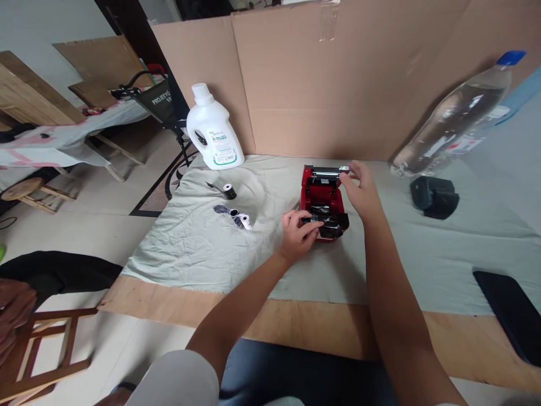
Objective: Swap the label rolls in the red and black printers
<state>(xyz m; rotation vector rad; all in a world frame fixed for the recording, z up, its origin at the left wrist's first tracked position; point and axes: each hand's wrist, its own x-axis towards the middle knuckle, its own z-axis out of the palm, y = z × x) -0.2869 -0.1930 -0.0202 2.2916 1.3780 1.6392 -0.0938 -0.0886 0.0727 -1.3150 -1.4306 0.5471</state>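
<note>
left hand (298,234): fingers closed on the black front part of the red printer (323,206), at its near side.
right hand (359,189): fingers pinching the printer's far right top edge.
printer: mid-table, between both hands.
table (296,321): wooden near edge, pale cloth (190,242) over it.
far edge: white jug (212,132), cardboard wall (321,84).

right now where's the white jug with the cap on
In the head view the white jug stands upright at the far left of the cloth, against the cardboard wall, beyond the small paper rolls.
</note>
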